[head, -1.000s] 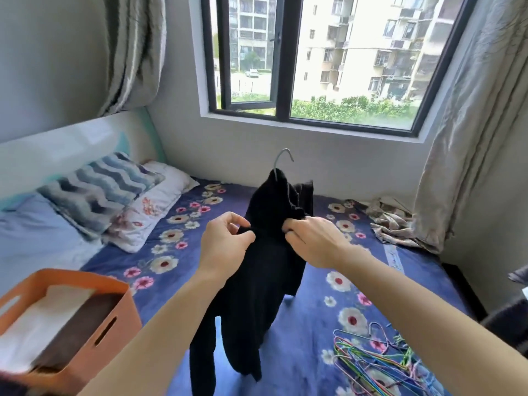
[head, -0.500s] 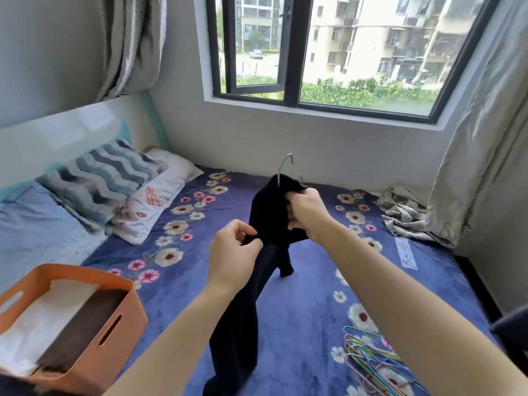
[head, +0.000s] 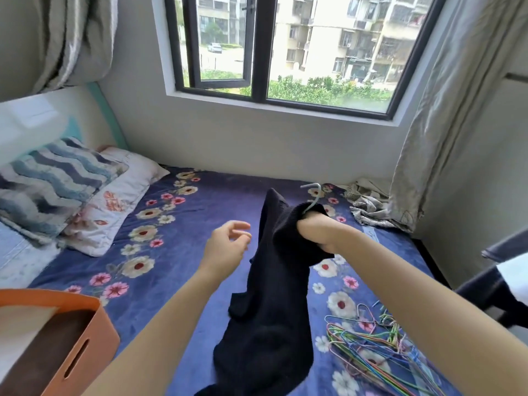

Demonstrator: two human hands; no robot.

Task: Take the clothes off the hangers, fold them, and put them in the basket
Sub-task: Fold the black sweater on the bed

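- Right hand [head: 317,231]: raised above the bed, fingers clenched round the top of a black garment [head: 268,310]. The fist is partly wrapped in fabric, so single fingers cannot be told apart.
- Hanger [head: 312,195]: only its pale blue wire hook shows, rising tilted from the fabric just above the right fist. The rest is hidden inside the garment. Whether the hand also grasps the wire cannot be told.
- Garment: hangs from the right hand in a long dark fall. Its lower end is bunched on the bed [head: 200,252] near the bottom edge of the view, between the two forearms.
- Left hand [head: 225,247]: in the air just left of the garment and apart from it. Its fingers are released, loosely curved and spread, grasping nothing.
- Basket [head: 105,332]: orange, with a slot handle in its side wall, at lower left by the bed's near edge. It contains a white folded piece [head: 23,330] and a brown folded piece [head: 48,358] side by side.
- Loose hangers [head: 371,350]: a tangled heap of coloured wire hangers on the bed at lower right, beside the right forearm.
- Bed: covered by a dark blue sheet with a flower print. A striped pillow [head: 48,190] lies on a white floral pillow [head: 114,204] at its left end.
- Background: a dark-framed window [head: 258,52] with one pane open, and grey curtains [head: 445,110] at either side. A crumpled pale cloth [head: 368,208] lies in the bed's far right corner.
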